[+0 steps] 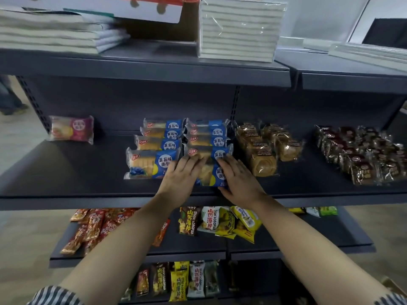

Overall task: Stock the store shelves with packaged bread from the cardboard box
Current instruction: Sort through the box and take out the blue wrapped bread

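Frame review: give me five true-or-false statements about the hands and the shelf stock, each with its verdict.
1. The left hand and right hand rest on the front blue pack. True.
2. The pink pack lies among the blue packs. False: it stands alone at the far left.
3. The blue packs form two rows side by side. True.
4. The brown packs sit left of the blue packs. False: they sit to the right.
5. The lower shelf is bare. False: it holds snack packs.
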`<act>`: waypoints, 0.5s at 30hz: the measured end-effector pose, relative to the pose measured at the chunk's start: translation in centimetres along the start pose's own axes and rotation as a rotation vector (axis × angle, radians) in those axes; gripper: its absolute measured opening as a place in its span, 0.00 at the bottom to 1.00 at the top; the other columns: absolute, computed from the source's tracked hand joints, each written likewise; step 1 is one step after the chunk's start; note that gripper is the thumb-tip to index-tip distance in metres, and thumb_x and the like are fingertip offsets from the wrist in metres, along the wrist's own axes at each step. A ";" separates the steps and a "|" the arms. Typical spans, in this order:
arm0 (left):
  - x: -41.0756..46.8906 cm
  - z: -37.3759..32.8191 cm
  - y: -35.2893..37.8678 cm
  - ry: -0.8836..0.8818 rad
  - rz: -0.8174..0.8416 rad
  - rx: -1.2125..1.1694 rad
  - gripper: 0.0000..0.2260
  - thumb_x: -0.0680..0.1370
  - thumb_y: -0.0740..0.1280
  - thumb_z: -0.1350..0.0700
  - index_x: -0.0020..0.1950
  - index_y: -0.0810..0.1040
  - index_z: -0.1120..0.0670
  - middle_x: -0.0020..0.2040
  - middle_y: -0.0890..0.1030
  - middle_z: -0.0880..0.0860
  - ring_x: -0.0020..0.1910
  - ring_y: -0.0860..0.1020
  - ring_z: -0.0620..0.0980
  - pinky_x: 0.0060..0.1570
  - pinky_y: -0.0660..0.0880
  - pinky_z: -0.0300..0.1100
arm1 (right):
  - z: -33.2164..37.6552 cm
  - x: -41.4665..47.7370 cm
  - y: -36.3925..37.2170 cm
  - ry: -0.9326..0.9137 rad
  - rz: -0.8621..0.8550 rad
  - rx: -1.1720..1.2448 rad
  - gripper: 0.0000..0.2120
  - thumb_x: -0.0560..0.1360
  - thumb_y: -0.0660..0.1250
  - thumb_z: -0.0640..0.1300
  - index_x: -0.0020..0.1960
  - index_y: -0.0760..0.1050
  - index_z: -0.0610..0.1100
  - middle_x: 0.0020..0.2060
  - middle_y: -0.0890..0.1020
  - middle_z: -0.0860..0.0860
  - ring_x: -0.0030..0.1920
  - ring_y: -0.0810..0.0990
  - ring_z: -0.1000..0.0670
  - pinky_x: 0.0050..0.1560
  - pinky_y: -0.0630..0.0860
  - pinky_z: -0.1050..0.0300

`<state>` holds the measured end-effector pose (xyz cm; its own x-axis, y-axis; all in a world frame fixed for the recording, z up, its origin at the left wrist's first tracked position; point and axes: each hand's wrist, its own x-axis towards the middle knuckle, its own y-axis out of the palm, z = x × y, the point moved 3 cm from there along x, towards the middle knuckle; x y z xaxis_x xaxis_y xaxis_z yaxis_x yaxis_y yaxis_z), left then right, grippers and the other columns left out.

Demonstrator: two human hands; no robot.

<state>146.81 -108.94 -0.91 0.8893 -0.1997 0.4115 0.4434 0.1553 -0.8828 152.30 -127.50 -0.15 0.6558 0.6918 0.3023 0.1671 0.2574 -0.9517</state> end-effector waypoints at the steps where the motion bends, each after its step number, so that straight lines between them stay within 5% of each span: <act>1: 0.0 0.1 0.3 0.006 -0.001 -0.027 0.39 0.71 0.69 0.46 0.77 0.57 0.56 0.71 0.69 0.56 0.67 0.69 0.57 0.59 0.70 0.54 | -0.1 0.0 0.2 0.000 -0.017 0.002 0.39 0.77 0.66 0.50 0.79 0.48 0.43 0.78 0.56 0.44 0.79 0.49 0.45 0.78 0.50 0.44; 3: 0.1 0.2 0.6 0.013 -0.001 -0.068 0.37 0.75 0.58 0.36 0.78 0.59 0.57 0.73 0.68 0.55 0.72 0.66 0.57 0.66 0.65 0.56 | -0.4 0.2 0.6 0.009 -0.031 0.017 0.38 0.77 0.66 0.49 0.79 0.48 0.43 0.78 0.55 0.45 0.79 0.48 0.47 0.78 0.51 0.46; 6: 0.2 0.5 1.0 0.030 -0.009 -0.068 0.38 0.77 0.52 0.33 0.79 0.59 0.58 0.77 0.64 0.57 0.77 0.61 0.55 0.73 0.56 0.55 | -0.8 0.5 1.1 0.011 -0.033 0.009 0.40 0.77 0.66 0.50 0.79 0.47 0.44 0.79 0.50 0.48 0.78 0.45 0.50 0.77 0.47 0.51; 15: 1.0 0.7 2.2 -0.007 -0.006 -0.032 0.37 0.77 0.53 0.35 0.78 0.60 0.59 0.77 0.64 0.58 0.77 0.61 0.55 0.75 0.52 0.56 | -1.5 1.3 2.9 0.066 -0.045 0.170 0.43 0.77 0.66 0.46 0.80 0.40 0.46 0.79 0.46 0.51 0.78 0.41 0.54 0.77 0.53 0.51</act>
<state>148.77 -108.08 -2.31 0.8876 -0.1938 0.4179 0.4446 0.1232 -0.8872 154.73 -126.87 -2.60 0.6984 0.6325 0.3351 0.0746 0.4013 -0.9129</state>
